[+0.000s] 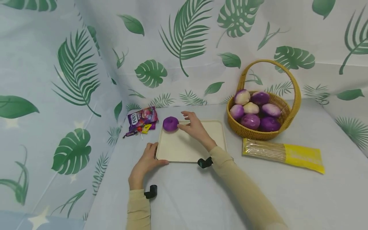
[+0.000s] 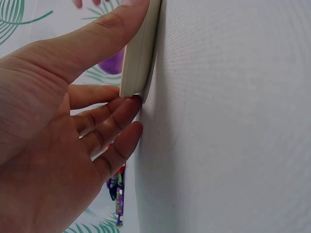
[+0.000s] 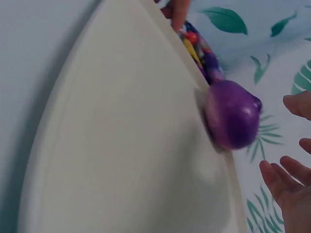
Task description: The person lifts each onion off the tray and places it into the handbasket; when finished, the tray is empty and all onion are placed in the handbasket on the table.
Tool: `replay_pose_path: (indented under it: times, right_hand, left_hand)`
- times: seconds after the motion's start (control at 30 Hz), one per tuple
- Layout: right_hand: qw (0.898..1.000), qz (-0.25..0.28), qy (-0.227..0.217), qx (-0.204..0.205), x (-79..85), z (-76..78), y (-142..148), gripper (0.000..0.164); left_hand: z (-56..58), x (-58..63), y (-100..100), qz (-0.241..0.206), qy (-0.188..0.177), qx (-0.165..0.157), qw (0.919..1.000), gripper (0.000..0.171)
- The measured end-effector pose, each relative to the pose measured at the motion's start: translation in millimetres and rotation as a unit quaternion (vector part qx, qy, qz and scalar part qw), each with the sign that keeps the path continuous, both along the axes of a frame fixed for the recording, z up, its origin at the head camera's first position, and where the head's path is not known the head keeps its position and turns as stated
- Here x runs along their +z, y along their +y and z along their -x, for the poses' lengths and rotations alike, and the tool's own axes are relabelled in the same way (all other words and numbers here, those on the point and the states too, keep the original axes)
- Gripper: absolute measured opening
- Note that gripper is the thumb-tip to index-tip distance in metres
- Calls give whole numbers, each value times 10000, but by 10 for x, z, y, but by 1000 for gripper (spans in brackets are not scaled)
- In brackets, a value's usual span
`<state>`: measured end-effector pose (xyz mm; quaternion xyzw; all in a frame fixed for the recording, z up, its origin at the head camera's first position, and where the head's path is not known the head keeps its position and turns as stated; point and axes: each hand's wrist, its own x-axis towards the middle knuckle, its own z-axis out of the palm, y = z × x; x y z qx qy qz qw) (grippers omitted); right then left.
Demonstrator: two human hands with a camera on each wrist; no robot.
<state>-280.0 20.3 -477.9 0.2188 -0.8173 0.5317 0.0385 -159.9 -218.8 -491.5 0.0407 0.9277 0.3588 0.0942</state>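
Note:
A cream rectangular tray lies on the white-covered table. My left hand grips its near left corner. In the left wrist view the thumb lies along the tray's edge and the fingers bend at its corner. A round purple turnip-like vegetable sits at the tray's far left corner; its exact kind is unclear. Over the tray, my right hand is beside the vegetable, holding nothing. Its spread fingers stand apart from the purple vegetable in the right wrist view.
A wicker basket with a tall handle holds several purple and white vegetables at right. Before it lies a yellow-and-clear pack of long thin sticks. Left of the tray are a purple candy bag, a red lollipop and small wrapped sweets.

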Motion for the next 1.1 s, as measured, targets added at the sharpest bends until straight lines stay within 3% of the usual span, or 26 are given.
replay_pose_path:
  times: [0.23, 0.4, 0.7, 0.87, 1.1]
  right_hand:
    - [9966, -692, -370, -239, -100, 50, -348, 77]
    - [9916, -1102, -441, -514, -131, 46, -529, 77]
    - [9916, -1074, -288, -661, -205, 45, -683, 73]
    - [9932, -1000, -196, -568, -280, 49, -606, 75]
    - [9967, -619, -193, -498, -218, 9, -471, 74]
  left_hand:
    - [-2, -22, -2, -43, 18, -24, 10000, 94]
    - [-1, -34, 10, 14, 61, -25, 10000, 95]
    - [-8, -20, -15, 60, 120, 38, 9999, 96]
    - [9, -11, 6, 118, 132, 3, 9998, 95]
    - [-8, -9, 7, 99, 127, -18, 9999, 96]
